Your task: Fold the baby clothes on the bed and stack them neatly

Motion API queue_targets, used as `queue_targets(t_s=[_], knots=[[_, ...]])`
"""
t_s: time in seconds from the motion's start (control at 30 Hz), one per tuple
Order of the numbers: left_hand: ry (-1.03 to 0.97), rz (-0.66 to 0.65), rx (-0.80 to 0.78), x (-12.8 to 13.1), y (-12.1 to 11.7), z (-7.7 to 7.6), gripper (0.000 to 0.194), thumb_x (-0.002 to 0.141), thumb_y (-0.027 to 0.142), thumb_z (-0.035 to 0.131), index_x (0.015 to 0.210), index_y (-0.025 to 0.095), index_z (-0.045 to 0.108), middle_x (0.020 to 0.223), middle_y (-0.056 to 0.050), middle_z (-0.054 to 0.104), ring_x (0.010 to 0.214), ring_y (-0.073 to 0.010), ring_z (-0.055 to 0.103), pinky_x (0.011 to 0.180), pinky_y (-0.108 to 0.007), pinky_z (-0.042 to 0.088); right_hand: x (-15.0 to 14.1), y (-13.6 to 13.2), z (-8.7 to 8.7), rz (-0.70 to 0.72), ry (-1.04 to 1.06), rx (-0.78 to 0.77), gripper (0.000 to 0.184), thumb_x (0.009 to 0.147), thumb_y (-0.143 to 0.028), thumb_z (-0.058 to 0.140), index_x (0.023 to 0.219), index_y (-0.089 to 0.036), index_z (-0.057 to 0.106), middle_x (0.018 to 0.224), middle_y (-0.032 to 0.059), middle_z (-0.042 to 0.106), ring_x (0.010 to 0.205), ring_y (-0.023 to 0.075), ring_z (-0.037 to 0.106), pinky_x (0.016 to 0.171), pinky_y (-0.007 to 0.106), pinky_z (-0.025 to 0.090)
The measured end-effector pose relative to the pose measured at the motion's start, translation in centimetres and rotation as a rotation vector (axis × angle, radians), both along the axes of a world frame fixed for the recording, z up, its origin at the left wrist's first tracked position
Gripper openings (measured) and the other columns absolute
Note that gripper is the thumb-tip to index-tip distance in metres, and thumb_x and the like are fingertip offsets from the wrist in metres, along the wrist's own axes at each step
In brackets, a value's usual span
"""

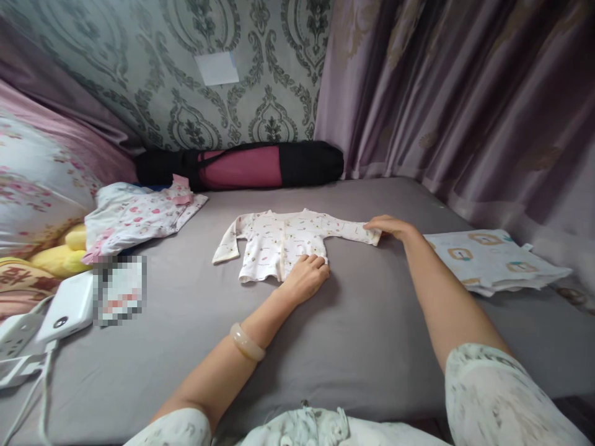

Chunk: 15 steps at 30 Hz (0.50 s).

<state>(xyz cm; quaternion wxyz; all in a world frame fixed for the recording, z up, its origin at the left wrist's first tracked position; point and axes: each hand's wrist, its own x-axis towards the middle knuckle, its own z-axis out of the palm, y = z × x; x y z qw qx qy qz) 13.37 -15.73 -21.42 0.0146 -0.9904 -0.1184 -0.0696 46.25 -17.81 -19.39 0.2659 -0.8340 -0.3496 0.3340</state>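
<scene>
A small white long-sleeved baby shirt (267, 244) with a tiny scattered print and a cream front edging lies spread on the grey bed sheet. Both its sleeves reach out to the sides. My left hand (307, 277), with a pale bangle (247, 342) on the forearm, rests on the shirt's lower right part, palm down, covering that corner of the hem. At the end of the right sleeve, my right hand (391, 227) has its fingertips closed on the cuff; part of the grip is hidden.
Folded white cloth (493, 260) lies at the right. Along the wall is a black and pink long bag (242, 167). Printed clothes (144, 217), a white power bank (69, 306), a power strip (21, 334) and cables are on the left. Purple curtains (418, 93) hang at the right.
</scene>
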Motion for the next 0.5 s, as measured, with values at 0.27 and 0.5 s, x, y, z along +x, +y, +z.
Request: queue_targets(t_s=[0.27,0.5], knots=[[-0.359,0.406,-0.491,0.4,0.3,0.3,0.024,0.102,0.037,0.030,0.099,0.023,0.049,0.076,-0.001,0.063,0.072,-0.0170,0.061,0.068,-0.028,0.044,-0.7,0.4,-0.5,-0.228,0.052,0.307,0.016,0.091,-0.026,0.058,0.104,-0.017,0.060,0.084,0.0072,0.069,0.069,0.0143,0.063,0.058,0.022,0.052],[-0.360,0.174,-0.775,0.2,0.2,-0.1,0.023,0.097,0.036,0.042,0.089,0.021,0.057,0.080,-0.001,0.066,0.072,-0.0136,0.060,0.070,-0.024,0.046,0.7,2.1,-1.0,-0.199,-0.390,0.287,0.021,0.093,-0.027,0.052,0.103,-0.014,0.065,0.093,0.0102,0.069,0.080,0.0176,0.064,0.065,0.024,0.049]])
